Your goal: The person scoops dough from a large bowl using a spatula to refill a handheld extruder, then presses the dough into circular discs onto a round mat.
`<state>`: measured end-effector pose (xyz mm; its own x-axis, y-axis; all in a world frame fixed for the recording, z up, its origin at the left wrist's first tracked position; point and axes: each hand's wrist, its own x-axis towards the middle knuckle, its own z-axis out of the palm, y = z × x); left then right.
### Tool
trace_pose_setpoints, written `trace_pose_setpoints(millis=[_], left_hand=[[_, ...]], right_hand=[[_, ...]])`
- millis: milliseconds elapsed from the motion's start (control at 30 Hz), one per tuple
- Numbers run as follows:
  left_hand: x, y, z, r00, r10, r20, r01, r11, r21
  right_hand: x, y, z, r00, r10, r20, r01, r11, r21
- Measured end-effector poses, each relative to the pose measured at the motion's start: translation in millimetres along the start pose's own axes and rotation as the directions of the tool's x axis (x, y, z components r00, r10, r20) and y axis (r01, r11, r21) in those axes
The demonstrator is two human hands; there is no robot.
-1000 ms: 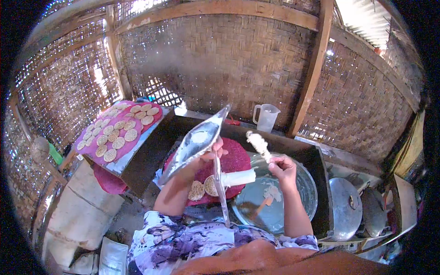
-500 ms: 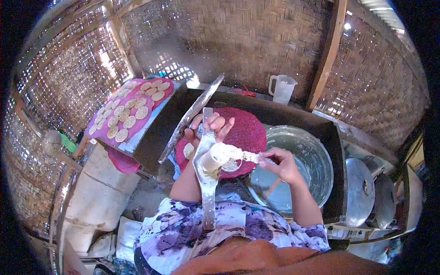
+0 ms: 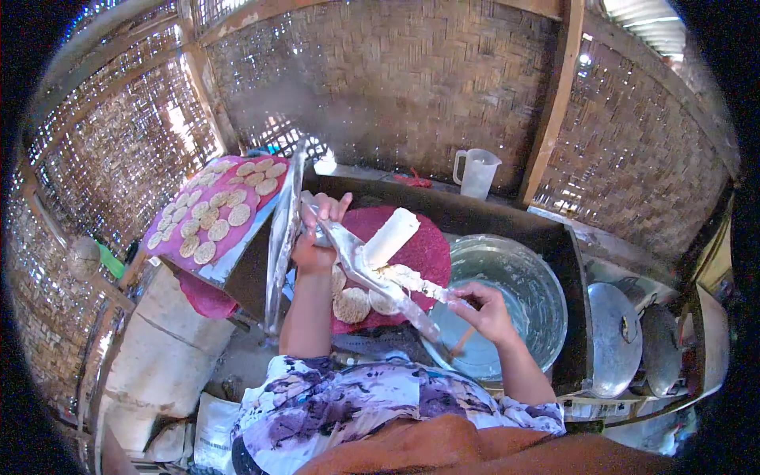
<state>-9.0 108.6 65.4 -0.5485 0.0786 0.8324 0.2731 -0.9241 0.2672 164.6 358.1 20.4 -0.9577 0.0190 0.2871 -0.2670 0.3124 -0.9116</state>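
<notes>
Nearest is the person's patterned shirt (image 3: 340, 404), and just beyond it the arms reach over a round red mat (image 3: 431, 245). The right hand (image 3: 484, 310) is narrowed to a pinch, thumb and fingertips on the near-right end of a dough-coated piece (image 3: 412, 279); whether a stick runs inside it, I cannot tell. Such a light hold probably keeps most of the fingers off the sticky surface. The piece's other end meets a handled bar (image 3: 417, 317) slanting between the hands, above the mat.

The left hand (image 3: 310, 244) is closed round the far-left end of that bar, some fingers raised, likely steadying it so that the right can work on the dough. A white cylinder (image 3: 392, 236) juts from the bar toward the far right. A flat metal plate (image 3: 283, 237) stands edge-on at the left hand, seemingly carried by it, perhaps to keep it out of the way; the grip itself is hidden.

Under the bar, pale discs (image 3: 351, 305) sit close together on the mat's near part. To the right, a large basin (image 3: 564, 305) with a wooden utensil (image 3: 465, 342) lies within easy reach of the right hand.

Farther left, more discs cover a pink mat (image 3: 169, 252), spread mostly in one layer, perhaps for air. A translucent jug (image 3: 479, 176) stands at the far side, before the woven wall (image 3: 412, 103).
</notes>
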Motion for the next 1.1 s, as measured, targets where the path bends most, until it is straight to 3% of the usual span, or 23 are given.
trace_pose_setpoints(millis=[133,167,267,333,400,467,567,667,733,767,800,833,867,933,1000,1100], left_hand=[[13,12,11,0.991,0.092,0.093,-0.12,0.92,0.373],[20,14,9,0.966,0.111,0.233,-0.202,0.888,0.414],[20,16,36,0.926,0.165,0.341,-0.362,0.649,0.67],[20,9,47,0.936,0.137,0.324,-0.344,0.549,0.762],[16,-2,18,0.951,0.009,0.31,-0.204,0.771,0.603],[13,-9,6,0.965,-0.122,0.232,0.005,0.893,0.451],[8,-14,19,0.933,-0.358,-0.044,0.358,0.901,0.244],[1,-24,13,0.897,-0.416,-0.152,0.436,0.889,0.139],[-1,-22,-2,0.89,-0.422,-0.173,0.448,0.879,0.163],[-2,-20,-11,0.887,-0.43,-0.169,0.458,0.868,0.193],[2,-14,-10,0.878,-0.474,-0.07,0.476,0.88,0.005],[1,-17,-23,0.837,-0.524,-0.161,0.539,0.84,0.068],[-3,-16,-24,0.832,-0.53,-0.161,0.546,0.834,0.075],[-4,-13,-26,0.829,-0.536,-0.159,0.551,0.83,0.079],[-3,-12,-26,0.829,-0.54,-0.144,0.554,0.828,0.087],[-1,-9,-22,0.832,-0.54,-0.122,0.552,0.829,0.091]], right_hand=[[3,8,-4,0.998,0.04,-0.04,-0.04,0.999,0.002],[4,9,-3,0.998,0.043,-0.047,-0.041,0.998,0.037],[6,7,-4,0.995,0.077,-0.07,-0.071,0.994,0.087],[9,19,-4,0.993,0.068,-0.091,-0.059,0.993,0.104],[9,15,-4,0.989,0.103,-0.107,-0.091,0.989,0.113],[10,12,-4,0.986,0.118,-0.12,-0.103,0.987,0.126],[11,18,-5,0.983,0.114,-0.143,-0.103,0.992,0.077],[7,-2,-17,0.977,0.104,-0.185,-0.084,0.99,0.111],[9,4,-36,0.907,0.04,-0.419,-0.074,0.995,-0.065],[5,8,-49,0.885,0.015,-0.466,-0.146,0.958,-0.247],[0,15,-62,0.86,-0.032,-0.509,-0.215,0.882,-0.419],[-8,28,-72,0.867,0.023,-0.499,-0.384,0.669,-0.636],[-21,43,-85,0.858,0.065,-0.509,-0.495,0.37,-0.787],[-40,121,-115,0.834,0.19,-0.518,-0.533,0.04,-0.845],[-56,164,-129,0.796,0.329,-0.507,-0.533,-0.015,-0.846],[-50,174,-127,0.859,0.28,-0.428,-0.456,0.044,-0.889]])
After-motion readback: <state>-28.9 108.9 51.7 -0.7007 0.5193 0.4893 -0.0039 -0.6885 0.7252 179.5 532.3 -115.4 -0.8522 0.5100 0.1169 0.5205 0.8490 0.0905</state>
